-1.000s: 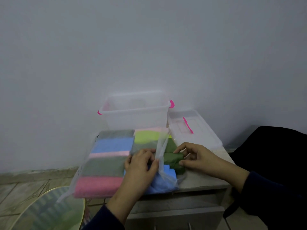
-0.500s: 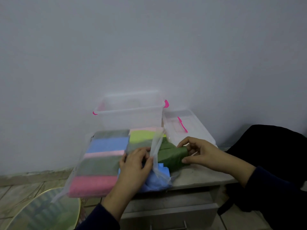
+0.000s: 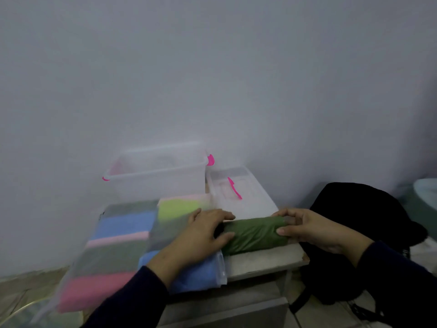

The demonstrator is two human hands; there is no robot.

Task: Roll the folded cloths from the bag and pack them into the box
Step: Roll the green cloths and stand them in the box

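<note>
- The green cloth (image 3: 254, 235), rolled into a short log, lies across the tabletop (image 3: 262, 259) just right of the bag (image 3: 113, 245), with one end held in each hand.
- The left hand (image 3: 201, 235) curls over the roll's left end, thumb underneath and fingers on top, its wrist resting over the mouth of the bag.
- The right hand (image 3: 307, 230) pinches the right end between thumb and fingertips.
- The bag is clear plastic and still holds folded cloths in blue, pink, grey and yellow-green; a blue one sits at its open edge below the left wrist.
- The box (image 3: 156, 176) stands open behind the bag against the wall, and looks empty, though blur makes this uncertain. Its lid (image 3: 238, 192) lies flat to the right.
- The cloth looks light, soft and limp; the roll will likely spring loose if either end is let go.
- Best gripped around the middle with one hand, fingers over the loose outer edge, or kept at both ends until it is in the box.
</note>
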